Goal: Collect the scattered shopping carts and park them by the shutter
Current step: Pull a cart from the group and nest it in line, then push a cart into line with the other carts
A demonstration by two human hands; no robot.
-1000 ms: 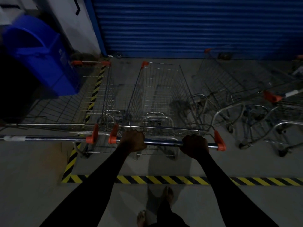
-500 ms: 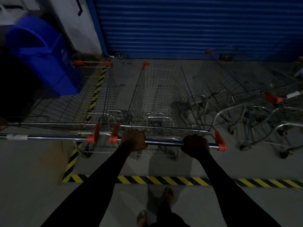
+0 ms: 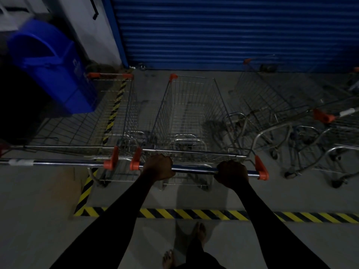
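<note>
Before the shutter (image 3: 233, 32), on the floor (image 3: 38, 210) past the striped tape (image 3: 194, 214): cart (image 3: 194, 113), nose toward shutter. Left hand (image 3: 158, 167) and right hand (image 3: 231, 174), fingers curled tight round its handle (image 3: 194, 168). Second cart (image 3: 108, 113) just beside, left.

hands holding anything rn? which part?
Yes. Both hands grip the push bar of the middle shopping cart: left hand near the bar's left end, right hand near its right orange end cap.
</note>
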